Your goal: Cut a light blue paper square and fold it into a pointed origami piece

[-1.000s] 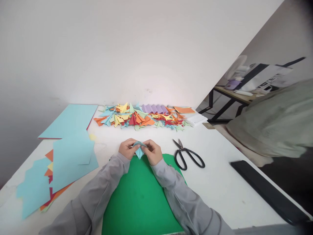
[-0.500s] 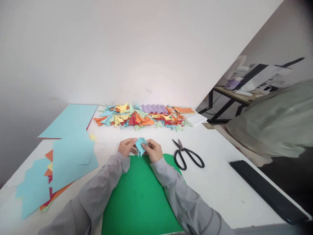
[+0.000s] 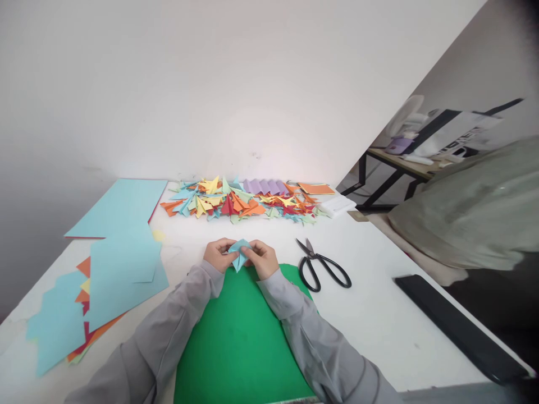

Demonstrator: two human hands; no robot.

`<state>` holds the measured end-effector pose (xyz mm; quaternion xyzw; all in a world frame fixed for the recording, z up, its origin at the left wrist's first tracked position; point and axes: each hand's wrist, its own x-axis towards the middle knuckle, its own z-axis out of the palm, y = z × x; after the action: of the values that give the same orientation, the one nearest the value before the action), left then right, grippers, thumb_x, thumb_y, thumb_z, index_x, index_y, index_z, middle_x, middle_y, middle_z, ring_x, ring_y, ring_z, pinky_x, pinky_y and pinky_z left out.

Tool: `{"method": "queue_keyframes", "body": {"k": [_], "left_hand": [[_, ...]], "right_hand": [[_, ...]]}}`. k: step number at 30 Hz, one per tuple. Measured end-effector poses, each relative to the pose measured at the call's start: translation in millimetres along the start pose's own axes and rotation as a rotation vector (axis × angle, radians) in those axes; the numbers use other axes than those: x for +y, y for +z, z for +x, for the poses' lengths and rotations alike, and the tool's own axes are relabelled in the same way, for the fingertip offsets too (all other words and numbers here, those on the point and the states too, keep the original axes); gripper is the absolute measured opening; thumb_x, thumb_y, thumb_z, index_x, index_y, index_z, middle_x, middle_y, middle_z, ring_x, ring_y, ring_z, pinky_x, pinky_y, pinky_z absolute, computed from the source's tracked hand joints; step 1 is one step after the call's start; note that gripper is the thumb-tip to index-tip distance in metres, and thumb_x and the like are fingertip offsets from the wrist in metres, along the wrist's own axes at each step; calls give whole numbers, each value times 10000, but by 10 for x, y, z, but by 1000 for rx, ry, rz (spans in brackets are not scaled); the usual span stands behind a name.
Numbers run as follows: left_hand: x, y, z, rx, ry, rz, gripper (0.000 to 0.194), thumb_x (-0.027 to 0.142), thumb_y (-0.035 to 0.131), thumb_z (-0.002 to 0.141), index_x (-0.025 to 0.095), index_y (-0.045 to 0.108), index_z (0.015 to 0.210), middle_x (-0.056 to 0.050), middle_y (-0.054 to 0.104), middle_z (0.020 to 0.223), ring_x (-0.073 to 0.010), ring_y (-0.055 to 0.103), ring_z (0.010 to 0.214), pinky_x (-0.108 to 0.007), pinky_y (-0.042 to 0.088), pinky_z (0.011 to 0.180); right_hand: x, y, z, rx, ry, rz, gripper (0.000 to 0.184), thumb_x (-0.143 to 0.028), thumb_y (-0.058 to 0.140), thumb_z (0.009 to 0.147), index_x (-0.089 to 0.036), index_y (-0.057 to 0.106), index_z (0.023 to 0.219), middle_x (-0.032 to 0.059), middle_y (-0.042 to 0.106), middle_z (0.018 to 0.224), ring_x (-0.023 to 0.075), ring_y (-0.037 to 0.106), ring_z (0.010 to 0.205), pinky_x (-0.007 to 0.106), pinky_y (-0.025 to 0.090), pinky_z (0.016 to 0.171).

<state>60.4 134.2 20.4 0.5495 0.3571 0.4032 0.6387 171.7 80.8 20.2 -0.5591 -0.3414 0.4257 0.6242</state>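
A small piece of folded light-blue paper [image 3: 239, 254] is pinched between both hands, above the far edge of a green mat [image 3: 242, 336]. My left hand [image 3: 218, 255] grips its left side, thumb in front. On its right side my right hand [image 3: 263, 259] is closed, the thumb pressing on the front. The fingers behind the paper are mostly hidden. Black-handled scissors [image 3: 314, 261] lie with blades apart to the right of my right hand.
Along the wall spreads a heap of colourful folded paper planes [image 3: 236, 203], with pleated purple paper [image 3: 266, 187] behind. Blue sheets [image 3: 122, 269] and coloured scraps lie at left. A long black object [image 3: 458, 328] lies near the table's right edge; a person's sleeve [image 3: 475, 207] is beyond.
The blue paper opened and turned toward the right hand half a second ago; now it is a flatter diamond shape held by both hands. The hands have barely shifted.
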Motion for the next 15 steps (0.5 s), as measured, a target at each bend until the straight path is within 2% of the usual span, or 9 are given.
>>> {"method": "queue_keyframes", "body": {"k": [5,15], "left_hand": [[-15,5,6,10,30,74,239,150,656,432,108,631,667,-41,607,657,-164,583,625,-253,460,534],[-23,6,2,-10,53,27,196,164,650,471,114,633,660,-21,594,622,-127,559,583,-230,456,522]], "right_hand": [[14,-1,-6,9,14,18,201,-330,668,529,-162,561,549,-57,529,389,82,456,346,213,375,365],[32,2,4,11,-26,-20,205,-341,661,534,-173,547,553,-62,510,391,84,432,335,224,356,355]]}}
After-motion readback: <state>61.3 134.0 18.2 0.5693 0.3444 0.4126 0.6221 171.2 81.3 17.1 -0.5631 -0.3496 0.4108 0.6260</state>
